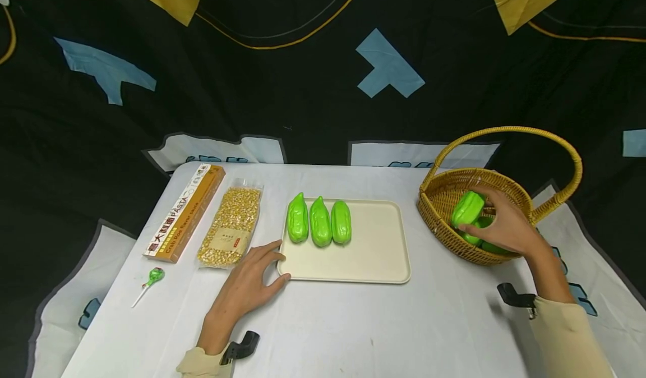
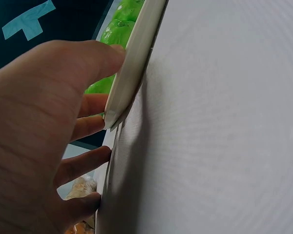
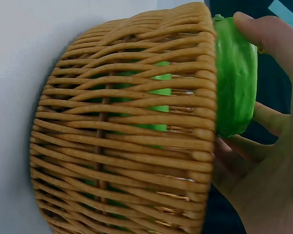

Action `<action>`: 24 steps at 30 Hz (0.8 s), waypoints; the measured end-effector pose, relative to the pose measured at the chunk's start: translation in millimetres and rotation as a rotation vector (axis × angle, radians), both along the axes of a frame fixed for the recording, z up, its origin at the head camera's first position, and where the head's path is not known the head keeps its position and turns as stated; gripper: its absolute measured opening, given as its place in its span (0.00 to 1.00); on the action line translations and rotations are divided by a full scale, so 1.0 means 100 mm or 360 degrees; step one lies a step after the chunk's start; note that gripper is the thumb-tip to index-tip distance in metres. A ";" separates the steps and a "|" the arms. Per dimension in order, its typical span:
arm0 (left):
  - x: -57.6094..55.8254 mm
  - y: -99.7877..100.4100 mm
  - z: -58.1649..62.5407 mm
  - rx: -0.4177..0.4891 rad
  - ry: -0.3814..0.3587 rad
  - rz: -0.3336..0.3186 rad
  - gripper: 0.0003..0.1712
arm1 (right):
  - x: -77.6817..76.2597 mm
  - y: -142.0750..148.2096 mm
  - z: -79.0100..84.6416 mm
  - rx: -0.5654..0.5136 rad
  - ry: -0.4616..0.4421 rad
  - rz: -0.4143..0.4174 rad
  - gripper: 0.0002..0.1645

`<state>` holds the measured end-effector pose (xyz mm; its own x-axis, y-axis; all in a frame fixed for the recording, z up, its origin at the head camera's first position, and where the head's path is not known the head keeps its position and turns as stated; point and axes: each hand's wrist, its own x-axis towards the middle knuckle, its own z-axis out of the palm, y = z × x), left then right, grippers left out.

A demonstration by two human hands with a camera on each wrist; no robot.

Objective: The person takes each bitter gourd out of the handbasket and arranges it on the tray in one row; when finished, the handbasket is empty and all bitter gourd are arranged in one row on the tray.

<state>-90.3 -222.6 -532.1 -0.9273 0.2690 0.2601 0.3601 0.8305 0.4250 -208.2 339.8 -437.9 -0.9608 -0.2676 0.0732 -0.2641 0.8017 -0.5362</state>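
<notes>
My right hand (image 1: 510, 224) grips a glossy green ribbed fruit (image 1: 467, 208), thumb on one end and fingers at the other. In the right wrist view this fruit (image 3: 236, 78) shows at the rim of the wicker basket (image 3: 122, 117). More green fruits (image 1: 492, 247) lie beneath it inside the basket, partly hidden by the hand. My left hand (image 1: 247, 282) is at the left end of the cream tray (image 1: 373, 254), fingers loosely extended. Its thumb touches the rim in the left wrist view. Three such fruits (image 1: 320, 222) lie side by side on the tray's left half.
To the tray's left lie a bag of corn kernels (image 1: 236, 212), a pasta box (image 1: 185, 212) and a green-wrapped lollipop (image 1: 155, 276). The basket's tall arched handle (image 1: 515, 129) rises over the right side. A dark patterned cloth (image 1: 282, 97) hangs behind the white table.
</notes>
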 end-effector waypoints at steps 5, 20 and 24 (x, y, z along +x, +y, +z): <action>-0.01 0.00 -0.01 0.0000 0.0002 -0.0001 0.23 | 0.03 0.00 0.05 -0.0032 0.0062 0.0003 0.61; -0.03 -0.01 -0.01 0.0008 0.0026 -0.0025 0.23 | 0.15 -0.17 0.17 -0.0049 0.0108 0.0033 0.62; -0.02 -0.01 -0.02 0.0008 0.0026 -0.0023 0.23 | 0.18 -0.23 0.14 -0.0100 0.0116 0.0081 0.61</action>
<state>-92.2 -223.2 -533.7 -0.9189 0.2809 0.2769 0.3791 0.8229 0.4232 -189.8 316.8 -423.8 -0.9375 -0.3088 0.1604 -0.3439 0.7517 -0.5627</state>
